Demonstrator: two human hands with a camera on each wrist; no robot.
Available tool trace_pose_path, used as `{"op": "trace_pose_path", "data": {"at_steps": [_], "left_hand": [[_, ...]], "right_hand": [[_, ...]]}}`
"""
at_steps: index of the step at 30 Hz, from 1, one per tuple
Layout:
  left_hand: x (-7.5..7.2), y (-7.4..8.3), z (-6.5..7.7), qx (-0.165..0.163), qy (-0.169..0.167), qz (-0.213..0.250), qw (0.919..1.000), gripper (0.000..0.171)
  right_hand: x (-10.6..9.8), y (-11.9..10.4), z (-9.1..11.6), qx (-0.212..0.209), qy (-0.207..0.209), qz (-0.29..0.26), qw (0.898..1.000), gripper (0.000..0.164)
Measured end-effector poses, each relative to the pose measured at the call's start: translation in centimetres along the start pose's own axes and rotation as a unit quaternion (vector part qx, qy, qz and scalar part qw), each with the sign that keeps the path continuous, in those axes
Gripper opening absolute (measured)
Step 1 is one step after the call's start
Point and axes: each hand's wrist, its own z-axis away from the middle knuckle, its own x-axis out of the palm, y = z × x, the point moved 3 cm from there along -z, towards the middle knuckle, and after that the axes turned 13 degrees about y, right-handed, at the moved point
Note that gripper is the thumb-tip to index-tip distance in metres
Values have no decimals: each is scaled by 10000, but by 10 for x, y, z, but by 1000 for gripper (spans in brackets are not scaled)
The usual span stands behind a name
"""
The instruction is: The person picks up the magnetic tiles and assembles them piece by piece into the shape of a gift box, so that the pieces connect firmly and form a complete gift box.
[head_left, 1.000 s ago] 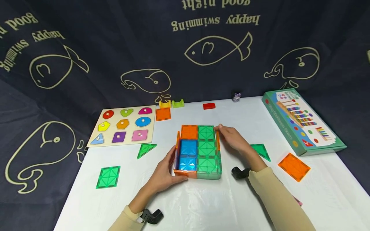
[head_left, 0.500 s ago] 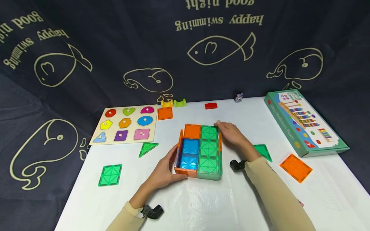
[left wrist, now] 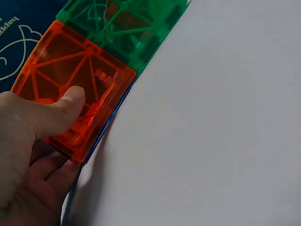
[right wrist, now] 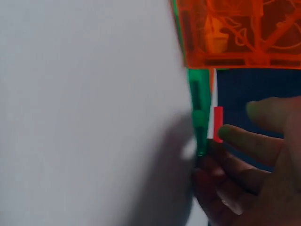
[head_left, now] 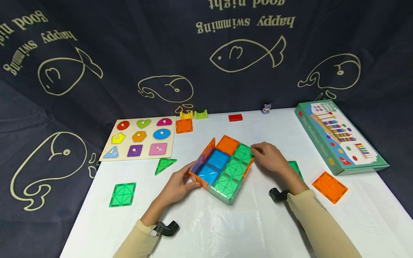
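A shallow open box of translucent magnetic tiles (head_left: 218, 159) sits at a slant on the table between both hands. Its floor has orange, blue and green squares; low walls rise along the front and right, and a taller orange-purple wall (head_left: 203, 157) stands on the left. My left hand (head_left: 177, 184) grips the front left corner, thumb flat on an orange tile (left wrist: 77, 70) and fingers behind it. At the far right corner, fingertips of my right hand (head_left: 269, 156) touch a green tile edge (right wrist: 200, 108); the thumb stands apart from it in the right wrist view.
Loose tiles lie around: a green square (head_left: 122, 194), a green triangle (head_left: 164, 165), an orange tile (head_left: 330, 187) and a green one (head_left: 296, 167) partly behind the right wrist. Behind are a peg puzzle board (head_left: 122, 154), a red block (head_left: 235, 117) and a game box (head_left: 342, 138).
The tile box has turned clockwise, its far end swinging right and its front right corner coming nearer. My right hand has moved right and slightly down with it; the left hand keeps its grip.
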Motion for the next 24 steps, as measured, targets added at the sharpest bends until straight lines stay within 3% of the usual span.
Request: {"op": "trace_pose_path", "data": {"at_steps": [7,10,13,17,20,24], "left_hand": [[-1,1,-2,-24,281,-33,9996,57],[1,4,0,-187,444,361,9982,52],[4,10,2,-594,562,1065,9909,48],[9,19,5,-1173,966,1425,9781,48],[14,36,7,-1285,1240,1094,9778,53],[23,59,7,-1211,1479,831,9780,59]], "right_hand": [[-15,-4,17,-130,-311,553,9979,42],[-23,-7,21,-51,-434,721,9964,43],[-25,-8,21,-38,-509,606,9969,45],[-17,-8,18,14,-595,8,9982,53],[-8,-6,14,268,-728,-761,9941,58],[-6,-1,10,929,-769,-1764,9769,59]]}}
